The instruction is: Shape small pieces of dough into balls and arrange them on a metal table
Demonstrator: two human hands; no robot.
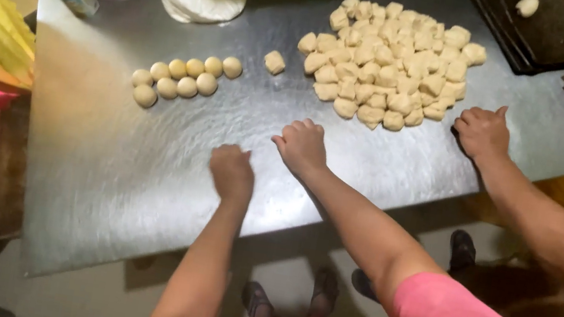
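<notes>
Head view: my left hand (231, 172) and right hand (301, 144) press curled, palms down, on the steel table (106, 176); whether dough sits underneath I cannot tell. Rolled dough balls (185, 78) lie beyond my left hand, cut dough pieces (390, 62) beyond my right, where a co-worker's hand (482, 130) rests.

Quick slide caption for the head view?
Both hands, left and right, cupped on steel table between rolled dough balls and cut pieces.
</notes>
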